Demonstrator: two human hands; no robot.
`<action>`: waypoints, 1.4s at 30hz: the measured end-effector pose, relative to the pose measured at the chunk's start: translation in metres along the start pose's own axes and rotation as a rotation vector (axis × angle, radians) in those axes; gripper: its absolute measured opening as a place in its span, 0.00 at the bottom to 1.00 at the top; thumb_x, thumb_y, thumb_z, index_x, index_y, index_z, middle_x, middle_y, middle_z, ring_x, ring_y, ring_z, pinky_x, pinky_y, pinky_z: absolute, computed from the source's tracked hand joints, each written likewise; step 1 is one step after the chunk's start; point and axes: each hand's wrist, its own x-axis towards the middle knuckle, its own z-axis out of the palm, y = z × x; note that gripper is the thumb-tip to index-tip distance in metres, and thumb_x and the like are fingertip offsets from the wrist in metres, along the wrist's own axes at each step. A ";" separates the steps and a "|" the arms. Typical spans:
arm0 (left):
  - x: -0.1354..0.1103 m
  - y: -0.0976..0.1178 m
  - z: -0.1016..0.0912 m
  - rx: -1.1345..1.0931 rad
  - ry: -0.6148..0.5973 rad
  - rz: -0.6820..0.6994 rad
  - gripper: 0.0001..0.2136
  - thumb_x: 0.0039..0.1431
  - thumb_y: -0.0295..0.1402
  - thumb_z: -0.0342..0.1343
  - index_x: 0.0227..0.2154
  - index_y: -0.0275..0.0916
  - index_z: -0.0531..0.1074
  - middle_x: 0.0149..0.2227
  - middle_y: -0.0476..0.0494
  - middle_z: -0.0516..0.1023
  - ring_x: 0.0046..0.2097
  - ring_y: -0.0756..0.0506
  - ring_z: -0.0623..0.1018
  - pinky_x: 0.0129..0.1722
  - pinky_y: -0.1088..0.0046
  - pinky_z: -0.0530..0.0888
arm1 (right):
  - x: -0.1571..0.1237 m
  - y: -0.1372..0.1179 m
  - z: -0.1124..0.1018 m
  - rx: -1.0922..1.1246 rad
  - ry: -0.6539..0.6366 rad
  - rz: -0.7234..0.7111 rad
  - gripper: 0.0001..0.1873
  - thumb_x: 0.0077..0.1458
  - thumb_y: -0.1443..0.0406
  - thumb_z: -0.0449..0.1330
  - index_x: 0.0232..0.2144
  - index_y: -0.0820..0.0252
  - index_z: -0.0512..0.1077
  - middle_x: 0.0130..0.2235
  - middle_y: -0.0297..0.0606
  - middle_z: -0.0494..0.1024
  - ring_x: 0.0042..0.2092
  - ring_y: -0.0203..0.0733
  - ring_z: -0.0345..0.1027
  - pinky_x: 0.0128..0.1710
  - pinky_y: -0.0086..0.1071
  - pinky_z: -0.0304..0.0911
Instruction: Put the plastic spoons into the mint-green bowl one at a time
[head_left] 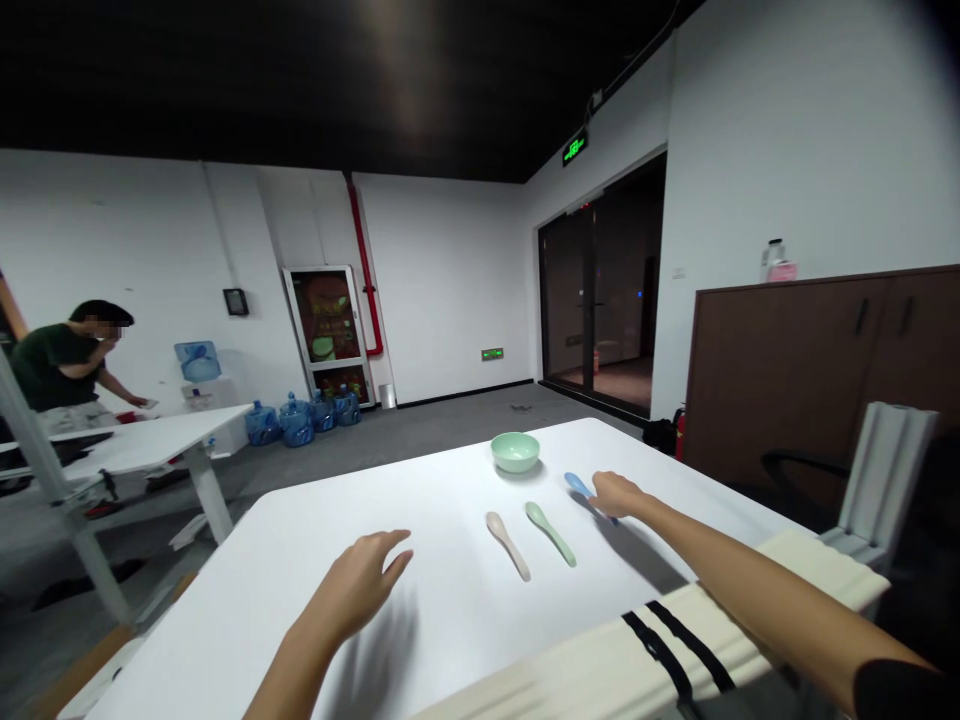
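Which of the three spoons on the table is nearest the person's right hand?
The blue spoon, at the right hand, its handle passing beneath it. The pale green spoon and beige spoon lie further left, apart from that hand.

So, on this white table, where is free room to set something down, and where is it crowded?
The widest free patch lies between the left hand and the beige spoon, running back left of the green bowl. A smaller one lies right of the bowl, beyond the right hand. It is crowded at the green spoon and blue spoon by the right hand.
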 end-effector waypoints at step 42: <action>-0.002 0.000 -0.004 -0.011 0.008 -0.003 0.25 0.63 0.50 0.42 0.55 0.44 0.70 0.55 0.42 0.75 0.56 0.38 0.73 0.53 0.62 0.69 | 0.002 0.006 0.008 0.049 -0.156 0.052 0.12 0.47 0.64 0.62 0.28 0.71 0.76 0.27 0.50 0.78 0.28 0.47 0.73 0.30 0.35 0.63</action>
